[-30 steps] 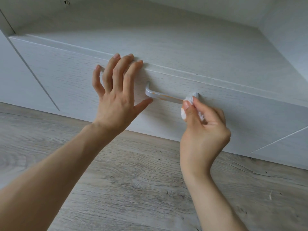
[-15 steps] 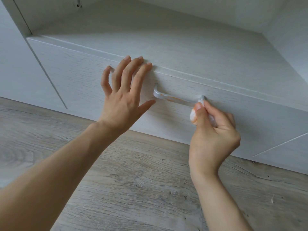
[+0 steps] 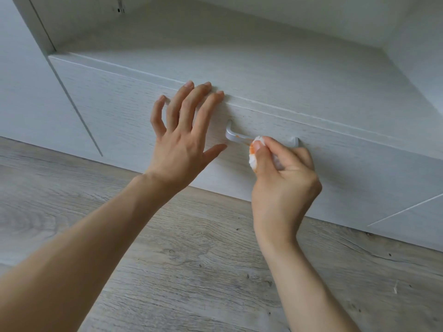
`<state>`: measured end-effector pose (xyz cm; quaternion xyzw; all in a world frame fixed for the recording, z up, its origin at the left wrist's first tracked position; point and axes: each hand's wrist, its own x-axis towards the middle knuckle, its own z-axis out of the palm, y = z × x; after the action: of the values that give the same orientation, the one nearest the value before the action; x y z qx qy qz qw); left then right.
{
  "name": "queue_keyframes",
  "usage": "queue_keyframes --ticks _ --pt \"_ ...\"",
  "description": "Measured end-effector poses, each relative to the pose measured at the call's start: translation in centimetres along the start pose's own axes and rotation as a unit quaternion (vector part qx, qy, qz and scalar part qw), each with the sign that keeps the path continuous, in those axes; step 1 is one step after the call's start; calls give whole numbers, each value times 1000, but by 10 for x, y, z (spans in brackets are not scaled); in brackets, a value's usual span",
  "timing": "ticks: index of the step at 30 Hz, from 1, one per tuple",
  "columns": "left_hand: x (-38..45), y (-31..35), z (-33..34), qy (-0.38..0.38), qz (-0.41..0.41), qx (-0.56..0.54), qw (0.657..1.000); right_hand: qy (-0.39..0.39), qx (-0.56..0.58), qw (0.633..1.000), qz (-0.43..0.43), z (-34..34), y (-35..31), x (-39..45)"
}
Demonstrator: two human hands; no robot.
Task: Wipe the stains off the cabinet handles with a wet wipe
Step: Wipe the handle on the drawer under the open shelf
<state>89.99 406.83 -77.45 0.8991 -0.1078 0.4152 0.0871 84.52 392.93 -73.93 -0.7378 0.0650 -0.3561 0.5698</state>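
**Wipe travels left along the stained drawer handle**

Since a second ago the right hand (image 3: pixel 285 178) has slid the wet wipe (image 3: pixel 254 153) leftward along the handle (image 3: pixel 236 137), from its right-hand post to about the middle of the bar, so that the right post now shows bare beyond the knuckles. Orange colour has come onto the wad, which looked white before. That hand is curled tight, thumb and forefinger pinching the bunched wipe and pressing it against the bar from the front and below; the other fingers are folded into the palm.

Left of the wipe, the silver bar carries a thin orange-brown streak (image 3: pixel 242 138) running from near the left bend to the wad. The handle is fixed to the pale wood-grain drawer front (image 3: pixel 115 111), a little below its top edge.

The left hand (image 3: pixel 182 140) has kept its place to the left of the handle. It is spread flat against the drawer front, fingers straight and fanned, tips reaching the top edge, thumb pointing toward the handle's left bend without touching it. It holds nothing.

Above the drawer lies an open shelf surface (image 3: pixel 263 68) in the same pale finish. Below the cabinet runs a grey wood-grain floor (image 3: pixel 191 271), and both bare forearms cross it
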Motion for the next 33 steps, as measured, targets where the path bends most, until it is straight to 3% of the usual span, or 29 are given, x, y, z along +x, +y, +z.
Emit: queue_keyframes --ticks 11,14,18,22,26,33 --pt "0 0 1 3 -1 1 1000 29 0 1000 5 14 -3 -3" --pt "0 -1 1 2 2 4 1000 -10 0 1000 -9 16 -10 -5" --pt "0 -1 0 -9 2 -6 1000 31 119 992 35 10 -10 8" --pt "0 0 0 -10 1 -8 1000 29 -32 993 -109 3 -2 9" --pt "0 -1 0 -7 4 -8 1000 7 -185 955 -231 -6 13 12" --pt "0 -2 -1 -2 8 -2 1000 -67 -236 890 -384 -18 26 30"
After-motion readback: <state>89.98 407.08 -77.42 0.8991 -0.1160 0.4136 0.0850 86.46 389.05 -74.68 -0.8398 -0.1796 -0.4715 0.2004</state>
